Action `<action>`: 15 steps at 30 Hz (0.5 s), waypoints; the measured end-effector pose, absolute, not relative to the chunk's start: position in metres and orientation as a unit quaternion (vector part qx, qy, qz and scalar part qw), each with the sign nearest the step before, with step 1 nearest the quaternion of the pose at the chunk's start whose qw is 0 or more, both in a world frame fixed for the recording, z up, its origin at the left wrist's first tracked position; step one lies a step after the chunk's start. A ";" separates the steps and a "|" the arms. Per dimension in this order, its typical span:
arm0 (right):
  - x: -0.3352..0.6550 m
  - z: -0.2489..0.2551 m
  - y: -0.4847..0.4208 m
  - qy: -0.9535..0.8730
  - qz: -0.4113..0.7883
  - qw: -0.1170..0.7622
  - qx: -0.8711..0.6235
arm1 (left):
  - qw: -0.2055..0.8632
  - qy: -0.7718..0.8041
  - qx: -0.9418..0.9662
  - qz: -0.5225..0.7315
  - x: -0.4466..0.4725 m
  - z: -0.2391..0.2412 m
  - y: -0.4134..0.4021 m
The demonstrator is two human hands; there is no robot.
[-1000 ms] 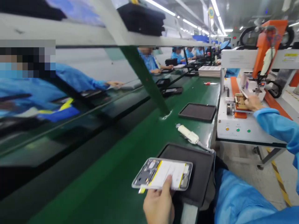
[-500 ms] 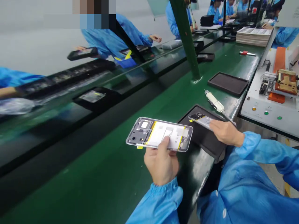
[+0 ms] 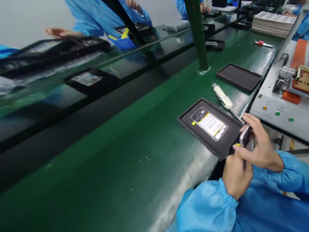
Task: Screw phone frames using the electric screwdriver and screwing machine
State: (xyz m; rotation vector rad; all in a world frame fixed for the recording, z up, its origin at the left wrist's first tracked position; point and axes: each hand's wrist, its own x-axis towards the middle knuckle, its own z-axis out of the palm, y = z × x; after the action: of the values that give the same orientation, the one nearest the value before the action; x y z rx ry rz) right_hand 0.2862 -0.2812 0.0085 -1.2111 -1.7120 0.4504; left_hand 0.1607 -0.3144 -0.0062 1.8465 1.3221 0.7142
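Curling its fingers beside the lower end of a tilted phone (image 3: pixel 246 137), the left hand (image 3: pixel 238 175) is nearest the body; what it grips, if anything, cannot be told. The right hand (image 3: pixel 262 148) is partly open around that phone, holding it between thumb and fingers near the edge of the green worktop (image 3: pixel 116 154). Just beyond, a dark tray (image 3: pixel 223 146) holds a second phone (image 3: pixel 210 124) (its insides exposed, a yellow tab sticking out at one side). Past the tray lies a pale electric screwdriver (image 3: pixel 223 96), with a machine (image 3: pixel 270 104) to the right and another dark tray (image 3: pixel 238 77) farther on. Farther still are a red-and-silver tool (image 3: pixel 263 44) and a stack of pale sheets or trays (image 3: pixel 271 27). Across the worktop shows a co-worker's blue sleeve (image 3: pixel 93 19).
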 end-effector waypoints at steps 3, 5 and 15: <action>0.318 0.009 -0.270 -0.692 0.133 0.484 -0.519 | 0.364 0.444 0.782 0.245 0.176 -0.008 -0.308; 0.359 0.021 -0.252 -0.681 0.111 0.470 -0.550 | 0.353 0.363 0.823 0.256 0.172 -0.008 -0.303; 0.558 0.089 -0.122 -0.453 -0.060 0.375 -0.807 | 0.132 0.357 0.857 0.349 0.086 -0.039 -0.297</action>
State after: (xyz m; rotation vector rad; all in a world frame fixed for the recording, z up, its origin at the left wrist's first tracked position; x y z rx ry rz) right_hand 0.5582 -0.1219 0.0889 -2.0642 -1.1582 -0.1538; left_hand 0.0865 -0.2973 -0.0390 2.4858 1.0347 1.0113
